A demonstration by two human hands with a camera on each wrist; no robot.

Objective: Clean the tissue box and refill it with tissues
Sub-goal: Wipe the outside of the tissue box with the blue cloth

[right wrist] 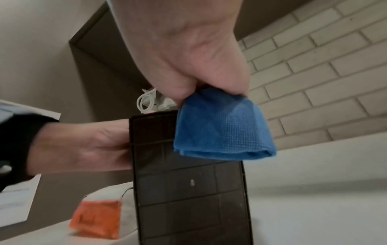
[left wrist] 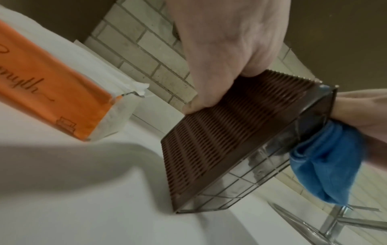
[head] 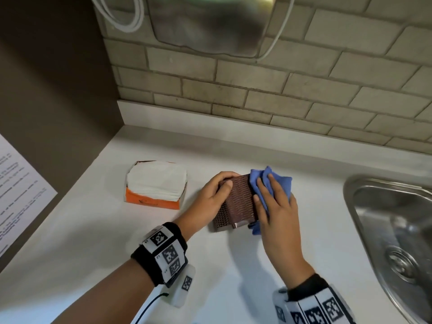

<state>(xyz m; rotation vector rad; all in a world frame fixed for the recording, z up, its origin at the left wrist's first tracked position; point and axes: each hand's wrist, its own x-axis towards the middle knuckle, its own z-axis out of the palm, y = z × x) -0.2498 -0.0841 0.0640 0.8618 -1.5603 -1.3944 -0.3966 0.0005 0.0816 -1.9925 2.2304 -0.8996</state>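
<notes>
Head view: left hand [head: 211, 197] grips the tilted tissue box [head: 237, 202] on the counter [head: 327, 206]; right hand [head: 278, 206] presses a cloth [head: 268, 181] against its side. Left wrist view: it seems to rest on 1 edge, so hard wiping could skid it. Right wrist view: fingers [right wrist: 228, 77] pinch the cloth.

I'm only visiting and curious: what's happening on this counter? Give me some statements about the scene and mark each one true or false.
1. The left hand grips the brown tissue box, tilted up on the counter. True.
2. The right hand wipes the box with a red sponge. False: it holds a blue cloth against it.
3. An opened orange tissue pack lies left of the box, not touching it. True.
4. The sink is at the counter's left end. False: it is on the right.
</notes>
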